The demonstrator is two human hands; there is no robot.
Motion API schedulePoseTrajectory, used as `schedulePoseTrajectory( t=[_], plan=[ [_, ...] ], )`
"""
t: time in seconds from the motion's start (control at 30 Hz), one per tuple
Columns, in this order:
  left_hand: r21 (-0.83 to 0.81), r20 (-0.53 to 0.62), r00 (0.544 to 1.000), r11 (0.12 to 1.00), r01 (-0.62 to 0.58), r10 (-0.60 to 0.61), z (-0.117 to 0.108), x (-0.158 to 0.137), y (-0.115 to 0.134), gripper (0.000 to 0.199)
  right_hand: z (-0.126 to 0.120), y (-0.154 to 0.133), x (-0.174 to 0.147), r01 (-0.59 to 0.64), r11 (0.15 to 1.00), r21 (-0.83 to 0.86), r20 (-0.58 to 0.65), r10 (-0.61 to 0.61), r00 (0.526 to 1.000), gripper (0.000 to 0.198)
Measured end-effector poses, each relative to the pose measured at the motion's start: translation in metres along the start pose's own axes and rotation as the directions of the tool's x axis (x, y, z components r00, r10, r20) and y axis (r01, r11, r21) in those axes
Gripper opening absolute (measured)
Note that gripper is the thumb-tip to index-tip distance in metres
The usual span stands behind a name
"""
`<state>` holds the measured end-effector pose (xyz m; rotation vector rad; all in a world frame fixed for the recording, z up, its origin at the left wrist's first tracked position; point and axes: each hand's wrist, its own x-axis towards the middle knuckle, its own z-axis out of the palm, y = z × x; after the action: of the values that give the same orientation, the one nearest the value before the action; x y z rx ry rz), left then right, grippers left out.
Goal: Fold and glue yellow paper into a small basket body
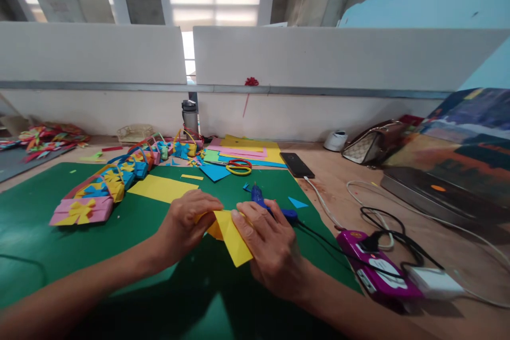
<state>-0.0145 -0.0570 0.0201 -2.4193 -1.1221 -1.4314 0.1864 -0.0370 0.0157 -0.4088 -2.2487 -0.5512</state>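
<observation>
Between my two hands is a folded piece of yellow paper (235,241), held up above the green cutting mat (131,292). My left hand (187,223) pinches its left end, fingers closed and partly covering it. My right hand (273,241) grips the right side, the thumb lying along the near flap. Just behind my right hand lies a blue glue gun (257,195), partly hidden by the fingers, its black cord running right. A flat yellow sheet (163,188) rests on the mat beyond my left hand.
Folded paper baskets (85,211) line the mat's left side. Scissors (239,166), coloured sheets (255,149) and a phone (297,164) lie farther back. A bottle (190,117) stands by the wall. At right are a purple power strip (378,265) and tangled cables.
</observation>
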Motion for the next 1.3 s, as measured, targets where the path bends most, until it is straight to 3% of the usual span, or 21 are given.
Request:
schedulePoseTrajectory(
  t=[0.2, 0.5, 0.73, 1.0, 1.3],
  plan=[
    [-0.075, 0.066, 0.995, 0.994, 0.084, -0.08, -0.003, -0.004, 0.011, 0.02, -0.004, -0.001, 0.001, 0.014, 0.992, 0.129, -0.136, 0.003, 0.991, 0.027],
    [-0.176, 0.167, 0.983, 0.978, 0.11, -0.081, -0.001, -0.007, 0.015, 0.02, -0.009, 0.0, 0.004, 0.015, 0.984, 0.176, -0.132, 0.009, 0.991, 0.022],
    [-0.251, 0.291, 0.944, 0.94, 0.232, -0.156, -0.003, -0.007, 0.019, 0.023, -0.009, 0.0, 0.004, -0.032, 0.977, 0.209, -0.095, 0.053, 0.994, 0.023],
    [-0.283, 0.283, 0.949, 0.933, 0.223, -0.141, -0.004, -0.003, 0.029, 0.022, -0.011, -0.001, 0.003, -0.072, 0.965, 0.253, -0.093, 0.099, 0.991, 0.02],
    [-0.257, 0.306, 0.944, 0.944, 0.209, -0.126, -0.004, -0.003, 0.034, 0.024, -0.009, 0.0, 0.003, -0.048, 0.976, 0.212, -0.09, 0.068, 0.994, 0.021]
  ],
)
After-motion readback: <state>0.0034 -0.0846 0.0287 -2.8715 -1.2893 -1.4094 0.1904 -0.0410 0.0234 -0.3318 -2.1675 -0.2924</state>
